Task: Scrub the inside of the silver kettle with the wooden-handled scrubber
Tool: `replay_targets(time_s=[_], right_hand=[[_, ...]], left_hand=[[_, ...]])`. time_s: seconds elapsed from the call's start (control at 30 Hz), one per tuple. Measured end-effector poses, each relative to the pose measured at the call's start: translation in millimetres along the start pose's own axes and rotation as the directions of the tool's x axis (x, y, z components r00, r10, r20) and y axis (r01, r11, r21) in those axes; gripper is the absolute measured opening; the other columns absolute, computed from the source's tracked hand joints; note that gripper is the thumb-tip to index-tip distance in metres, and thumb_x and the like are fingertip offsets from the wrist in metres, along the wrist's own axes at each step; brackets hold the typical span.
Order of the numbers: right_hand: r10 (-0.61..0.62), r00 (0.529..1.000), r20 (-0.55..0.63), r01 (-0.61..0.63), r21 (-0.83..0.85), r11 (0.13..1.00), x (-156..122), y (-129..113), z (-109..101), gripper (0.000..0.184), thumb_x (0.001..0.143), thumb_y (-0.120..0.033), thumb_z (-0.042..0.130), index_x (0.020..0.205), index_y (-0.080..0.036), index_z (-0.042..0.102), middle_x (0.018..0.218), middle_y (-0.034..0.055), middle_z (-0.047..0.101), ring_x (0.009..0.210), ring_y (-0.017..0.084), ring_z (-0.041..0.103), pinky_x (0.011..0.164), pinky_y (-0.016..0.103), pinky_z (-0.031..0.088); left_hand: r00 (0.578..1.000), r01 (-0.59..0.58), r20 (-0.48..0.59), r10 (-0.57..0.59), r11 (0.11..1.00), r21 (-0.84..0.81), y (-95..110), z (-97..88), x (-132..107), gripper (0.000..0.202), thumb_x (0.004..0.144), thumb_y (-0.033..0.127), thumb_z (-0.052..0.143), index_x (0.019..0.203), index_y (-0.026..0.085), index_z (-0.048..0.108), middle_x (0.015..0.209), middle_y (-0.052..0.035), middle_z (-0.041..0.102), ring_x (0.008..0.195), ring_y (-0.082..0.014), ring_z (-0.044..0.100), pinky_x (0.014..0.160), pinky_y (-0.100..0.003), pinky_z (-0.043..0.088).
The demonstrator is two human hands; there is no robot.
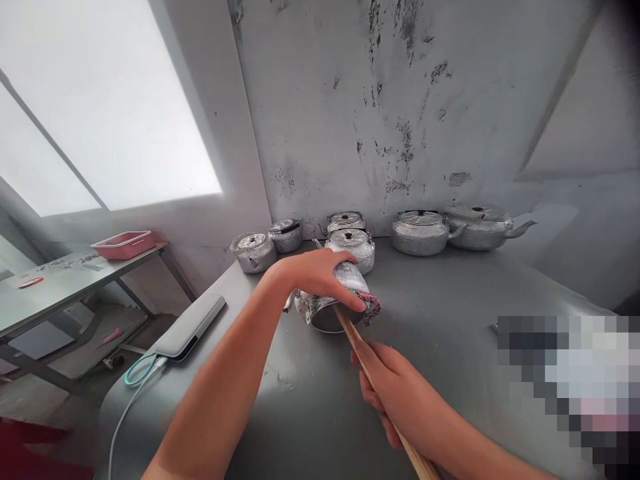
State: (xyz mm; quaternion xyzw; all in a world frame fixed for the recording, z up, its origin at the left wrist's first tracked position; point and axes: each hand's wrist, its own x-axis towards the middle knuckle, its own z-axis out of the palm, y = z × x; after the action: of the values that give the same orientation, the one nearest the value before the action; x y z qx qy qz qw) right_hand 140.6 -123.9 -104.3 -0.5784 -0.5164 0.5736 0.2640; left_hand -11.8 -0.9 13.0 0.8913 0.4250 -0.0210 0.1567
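Observation:
A silver metal kettle (350,275) lies tipped on the grey table, its round open mouth facing me. Pink and green wrapping, likely on its handle, shows at the right of the rim. My left hand (320,273) is clasped over the top of the kettle, thumb along the rim. In my right hand (385,380), fingers are wrapped round a wooden stick (367,357). The stick's far end goes into the kettle's mouth, where its tip is hidden.
Several lidded metal kettles (420,235) stand along the wall at the back of the grey table (300,420). At the left edge lies a white power bank (190,328) with a cable. A pink basket (125,245) sits on a side table. A person (595,380), blurred out, is at right.

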Motion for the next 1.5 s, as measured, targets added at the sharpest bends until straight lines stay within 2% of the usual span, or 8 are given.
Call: replay_targets(time_s=[0.2, 0.3, 0.47, 0.63, 0.83, 1.17, 1.33, 1.5], right_hand=[[-0.003, 1.000, 0.007, 0.003, -0.020, 1.000, 1, -1, 1, 0.040, 0.100, -0.054, 0.030, 0.089, -0.022, 0.050, 0.057, -0.0085, 0.038, 0.034, 0.006, 0.034, 0.029, 0.017, 0.038], [-0.026, 1.000, -0.006, 0.026, -0.020, 0.999, 3, 3, 1, 0.041, 0.101, -0.053, 0.025, 0.089, -0.022, 0.049, 0.058, -0.0085, 0.038, 0.035, 0.007, 0.033, 0.028, 0.018, 0.039], [-0.048, 0.999, -0.001, 0.048, -0.033, 0.998, 5, 5, 0, 0.040, 0.101, -0.053, 0.028, 0.089, -0.022, 0.050, 0.058, -0.0085, 0.038, 0.035, 0.007, 0.034, 0.029, 0.017, 0.038], [-0.040, 0.999, 0.010, 0.040, -0.047, 0.998, 4, 2, -1, 0.039, 0.100, -0.052, 0.031, 0.088, -0.021, 0.051, 0.058, -0.0087, 0.040, 0.031, 0.005, 0.035, 0.028, 0.018, 0.036], [-0.030, 1.000, 0.006, 0.030, -0.038, 0.999, 4, -4, -1, 0.038, 0.101, -0.047, 0.027, 0.090, -0.020, 0.050, 0.057, -0.0081, 0.039, 0.033, 0.007, 0.034, 0.028, 0.017, 0.033], [-0.053, 0.998, -0.012, 0.053, 0.001, 0.999, 6, -6, -6, 0.036, 0.100, -0.048, 0.030, 0.100, -0.019, 0.052, 0.060, -0.0084, 0.038, 0.038, 0.007, 0.034, 0.034, 0.018, 0.035], [-0.008, 1.000, 0.012, 0.008, 0.008, 1.000, 7, -10, -11, 0.039, 0.099, -0.051, 0.030, 0.099, -0.018, 0.052, 0.059, -0.0083, 0.041, 0.033, 0.006, 0.033, 0.033, 0.020, 0.029], [-0.069, 0.997, -0.032, 0.070, 0.021, 0.997, 1, -15, -17, 0.034, 0.100, -0.049, 0.029, 0.098, -0.021, 0.049, 0.065, -0.0084, 0.039, 0.038, 0.006, 0.034, 0.039, 0.020, 0.033]], left_hand=[[1.000, 0.010, 0.006, -0.010, 1.000, -0.008, 1, -0.8, -2, 0.103, 0.061, 0.082, 0.066, 0.148, 0.036, 0.037, 0.150, -0.0021, 0.045, 0.131, -0.0317, 0.047, 0.100, -0.037, 0.044], [1.000, 0.013, 0.006, -0.013, 1.000, 0.003, 1, -1.2, -2, 0.105, 0.061, 0.081, 0.067, 0.150, 0.036, 0.035, 0.153, -0.0018, 0.041, 0.133, -0.0326, 0.045, 0.103, -0.038, 0.043], [1.000, 0.026, 0.004, -0.026, 1.000, 0.015, 0, -1.1, -2, 0.111, 0.061, 0.080, 0.068, 0.155, 0.035, 0.029, 0.157, -0.0032, 0.036, 0.137, -0.0331, 0.041, 0.107, -0.040, 0.040], [1.000, 0.021, 0.007, -0.021, 1.000, 0.022, 1, -1.3, -1, 0.107, 0.061, 0.078, 0.069, 0.153, 0.035, 0.033, 0.154, -0.0034, 0.040, 0.135, -0.0320, 0.043, 0.105, -0.038, 0.042], [1.000, 0.006, 0.007, -0.006, 1.000, 0.013, -1, -1.4, -1, 0.106, 0.062, 0.078, 0.069, 0.152, 0.034, 0.034, 0.154, -0.0034, 0.040, 0.135, -0.0319, 0.043, 0.105, -0.038, 0.040], [1.000, 0.023, 0.002, -0.023, 1.000, -0.010, -1, -1.7, -1, 0.106, 0.061, 0.081, 0.067, 0.151, 0.035, 0.035, 0.153, -0.0032, 0.042, 0.134, -0.0338, 0.043, 0.103, -0.039, 0.041], [1.000, 0.007, -0.013, -0.008, 1.000, -0.029, -2, -1.1, 1, 0.104, 0.062, 0.086, 0.062, 0.149, 0.035, 0.038, 0.152, -0.0022, 0.044, 0.134, -0.0328, 0.045, 0.104, -0.039, 0.041], [0.998, -0.038, -0.053, 0.036, 0.999, -0.023, -3, -0.6, 2, 0.098, 0.064, 0.083, 0.064, 0.146, 0.034, 0.044, 0.149, -0.0006, 0.048, 0.133, -0.0318, 0.046, 0.105, -0.037, 0.040]])
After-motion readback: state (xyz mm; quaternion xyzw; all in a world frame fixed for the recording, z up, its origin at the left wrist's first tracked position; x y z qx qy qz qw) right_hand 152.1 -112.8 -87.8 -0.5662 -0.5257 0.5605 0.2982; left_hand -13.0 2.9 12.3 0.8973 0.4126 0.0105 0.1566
